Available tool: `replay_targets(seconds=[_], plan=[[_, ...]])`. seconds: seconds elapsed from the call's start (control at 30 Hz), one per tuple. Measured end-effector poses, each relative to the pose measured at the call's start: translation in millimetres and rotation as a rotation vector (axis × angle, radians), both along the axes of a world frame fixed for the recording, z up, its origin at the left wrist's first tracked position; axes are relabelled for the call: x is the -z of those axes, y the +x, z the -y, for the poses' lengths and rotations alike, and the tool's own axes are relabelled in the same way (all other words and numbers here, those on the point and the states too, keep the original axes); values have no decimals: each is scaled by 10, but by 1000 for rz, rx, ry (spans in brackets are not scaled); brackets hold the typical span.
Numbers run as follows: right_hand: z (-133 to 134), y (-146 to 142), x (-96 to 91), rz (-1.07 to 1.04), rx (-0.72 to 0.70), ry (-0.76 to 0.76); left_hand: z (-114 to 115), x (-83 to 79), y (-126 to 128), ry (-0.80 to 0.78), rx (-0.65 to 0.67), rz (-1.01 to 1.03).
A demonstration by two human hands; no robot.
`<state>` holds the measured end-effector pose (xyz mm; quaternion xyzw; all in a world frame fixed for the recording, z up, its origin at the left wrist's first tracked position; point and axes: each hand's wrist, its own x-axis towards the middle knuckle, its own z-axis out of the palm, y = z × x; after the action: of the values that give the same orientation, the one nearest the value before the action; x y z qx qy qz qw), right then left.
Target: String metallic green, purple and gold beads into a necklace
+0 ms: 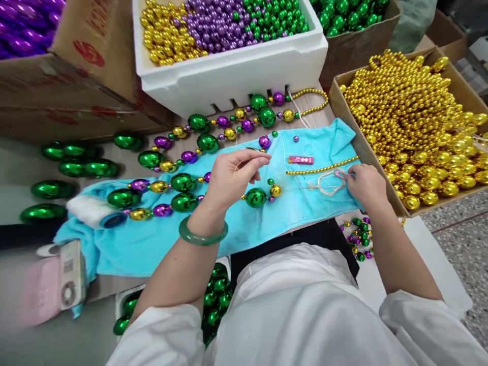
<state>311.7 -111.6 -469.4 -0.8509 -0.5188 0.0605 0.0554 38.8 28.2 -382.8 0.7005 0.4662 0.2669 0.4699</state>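
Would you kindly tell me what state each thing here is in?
Left hand, pinching a thread.
Right hand, pinching a string loop.
Bead strand, part-strung, lying on the towel.
Foam box, open, full of beads.
Cardboard box, open, heaped with gold beads.

Box print: red marks on the cardboard box (pixel 89 53), too blurred to read.
Tag: white marks on the pink tag (pixel 301 160), too small to read.
Readable text: none.

Green-gold-purple beads (pixel 255 197) — gadget (pixel 41 290) perhaps pink.
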Motion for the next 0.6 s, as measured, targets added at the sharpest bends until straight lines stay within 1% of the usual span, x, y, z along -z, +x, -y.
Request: replay_targets(seconds=[0.07,0.17,0.23,0.3,0.37,0.43,0.47,0.53,0.6], plan=[[-58,-26,-24,-4,28,6,5,16,-9,-31,-9,22],[-190,-79,-103,-28,-23,82,21,80,-8,-68,-13,35],[-271,-88,-167,-20,-35,78,38,133,0,-87,-9,62],[-305,-57,-201,-5,43,-20,56,184,11,-99,10,93],[-276,1,-180,-39,133,-170,70,235,24,-92,41,96],[-206,55,-108,-112,182,-281,79,288,41,-22,84,56],[-167,75,-62,-147,196,-302,82,316,53,48,114,21],[-100,96,22,-204,234,-287,86,372,83,242,201,-80],[-54,102,65,-280,270,-230,95,419,121,423,315,-230]])
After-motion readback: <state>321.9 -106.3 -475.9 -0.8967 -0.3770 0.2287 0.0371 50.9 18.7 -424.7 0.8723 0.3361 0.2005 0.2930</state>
